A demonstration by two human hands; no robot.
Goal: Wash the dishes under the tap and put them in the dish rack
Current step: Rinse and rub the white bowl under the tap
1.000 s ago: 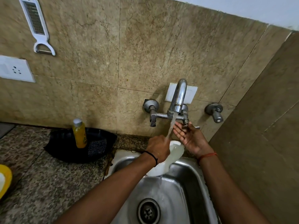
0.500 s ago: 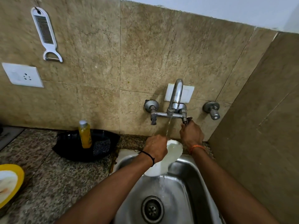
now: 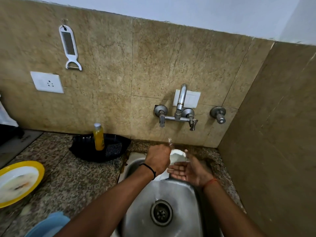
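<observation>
Sink (image 3: 181, 199): set into the counter (image 3: 71, 182), hard against the right side wall, drain (image 3: 161, 212) in its floor. Tap (image 3: 180, 103): mounted on the back wall above the sink's rear edge; a separate valve (image 3: 218, 114) to its right. Over the sink's back part, left hand (image 3: 158, 159) and right hand (image 3: 189, 170) were side by side with a dish (image 3: 177, 155) between them, apparently gripped by the left, though blur hid the hold. Tray (image 3: 99, 151): on the counter left of the sink, against the back wall, a bottle (image 3: 98, 139) standing in it. Plate (image 3: 18, 182): further left, nearer the counter's front. Grater (image 3: 69, 47): hung on the wall above a socket (image 3: 47, 82).
</observation>
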